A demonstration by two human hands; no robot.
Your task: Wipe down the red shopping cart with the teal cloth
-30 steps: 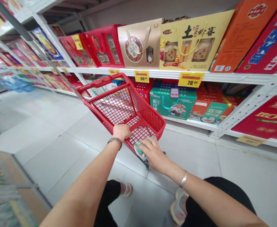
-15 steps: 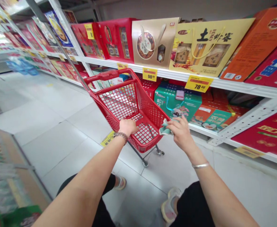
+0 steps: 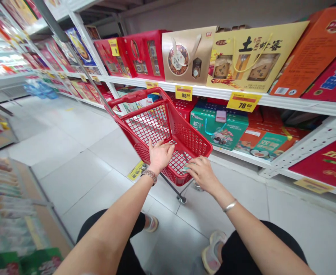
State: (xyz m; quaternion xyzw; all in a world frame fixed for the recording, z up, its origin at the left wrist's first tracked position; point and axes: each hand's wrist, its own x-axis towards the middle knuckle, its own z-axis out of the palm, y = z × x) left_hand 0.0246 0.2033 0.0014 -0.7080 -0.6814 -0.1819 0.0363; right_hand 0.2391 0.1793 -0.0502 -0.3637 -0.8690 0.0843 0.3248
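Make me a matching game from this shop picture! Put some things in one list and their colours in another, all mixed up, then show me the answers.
Things:
1. Shopping cart
2. Price tag marked 78.00
3. Gift box below that tag
4. Bangle on the right wrist

Colours:
A. Yellow
B. Silver
C. Red
D. Green

Right pairs: 1-C, 2-A, 3-D, 4-B
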